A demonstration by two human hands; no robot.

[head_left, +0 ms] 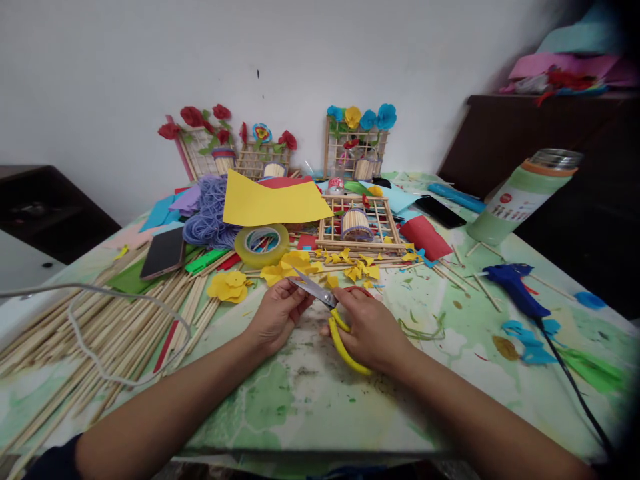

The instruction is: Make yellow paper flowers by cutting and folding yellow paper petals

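Note:
In my right hand (373,327) I grip a pair of scissors (341,339) with yellow handles, its blades pointing up and left. My left hand (280,313) is closed in a pinch beside the blade tips; whatever lies between those fingers is too small to make out. Just beyond both hands are cut yellow paper petals (290,267) in a loose row. A layered yellow paper flower (229,287) rests to the left of them. Farther back, a sheet of yellow paper (273,203) lies over other materials, above a roll of clear tape (262,245).
Bamboo sticks (125,320) and a white cable (100,367) spread over the left side, near a phone (163,255). A stick lattice (357,227) stands behind the petals. To the right are a blue glue gun (517,288), a second phone (440,211) and a green bottle (520,200).

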